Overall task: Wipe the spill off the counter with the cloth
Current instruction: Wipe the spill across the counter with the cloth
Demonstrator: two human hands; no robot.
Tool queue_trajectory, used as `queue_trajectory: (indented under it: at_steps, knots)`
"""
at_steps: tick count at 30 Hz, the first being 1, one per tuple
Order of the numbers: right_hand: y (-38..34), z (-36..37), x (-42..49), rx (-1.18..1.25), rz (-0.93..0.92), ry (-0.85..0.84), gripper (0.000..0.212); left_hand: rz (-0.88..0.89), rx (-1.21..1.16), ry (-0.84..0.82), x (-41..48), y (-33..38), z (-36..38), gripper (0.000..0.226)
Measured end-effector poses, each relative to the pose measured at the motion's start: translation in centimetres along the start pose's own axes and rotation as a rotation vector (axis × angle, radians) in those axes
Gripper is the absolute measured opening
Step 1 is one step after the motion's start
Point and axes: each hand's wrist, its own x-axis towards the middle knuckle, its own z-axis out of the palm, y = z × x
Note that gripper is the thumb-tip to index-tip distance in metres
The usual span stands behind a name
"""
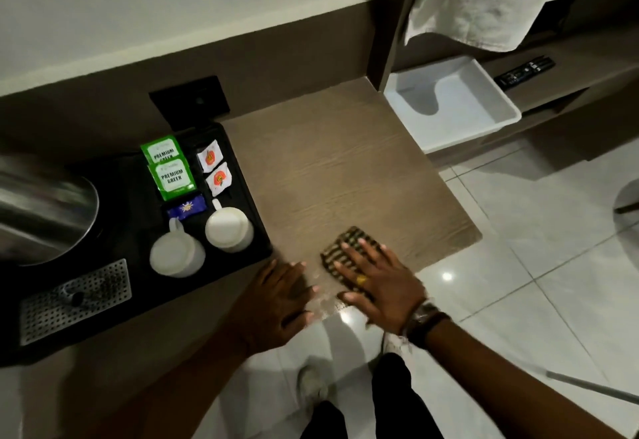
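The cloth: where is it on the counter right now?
In the head view the cloth lies flat near the front edge of the wooden counter, pressed under the right hand, just right of the left hand and the black tray.

— Where does the head view look from?

— From above, at the person's head height, tilted steeply down and forward over the near edge of the counter (345, 169).

— How near is it?

— Close: both forearms enter from the bottom edge, and the left hand (276, 300) and right hand (377, 283) sit low in the centre. The wide lens bends the wall (173, 6) and floor tiles (536, 265) toward the borders.

— Any second view?

— None; only this one.
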Motion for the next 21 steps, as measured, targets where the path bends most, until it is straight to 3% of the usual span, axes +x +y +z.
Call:
queue_trajectory:
  at_steps: [4, 7, 9, 13, 15, 18, 21]
  knots:
    - [7.3, -1.7, 0.0, 0.088, 0.422, 0.082, 0.076, -0.050, 0.003, 0.002, 0.8, -0.2, -0.7, 0.045]
    - [8.6, -3.4, 4.6, 0.168, 0.649, 0.163, 0.084, -0.033, 0.005, 0.002, 2.1, -0.8, -1.2, 0.046]
    - [6.5, -3.7, 8.1, 0.153, 0.619, 0.160, 0.083, -0.020, -0.002, 0.008, 2.4, -0.7, -1.1, 0.045]
    - [-0.4, -2.3, 8.8, 0.029, 0.197, 0.079, 0.072, -0.026, 0.012, 0.001, 2.1, -0.7, -1.2, 0.044]
    - [-0.2, -2.3, 6.1, -0.004, 0.088, 0.058, 0.071, -0.030, 0.023, -0.018, 2.1, -0.8, -1.5, 0.045]
    - [3.3, -3.0, 2.8, 0.014, 0.173, 0.134, 0.071, -0.035, 0.016, -0.024, 2.1, -0.8, -1.5, 0.046]
    - [6.3, -4.4, 1.7, 0.088, 0.363, 0.371, 0.076, -0.061, 0.008, -0.027, 2.2, -0.6, -1.6, 0.045]
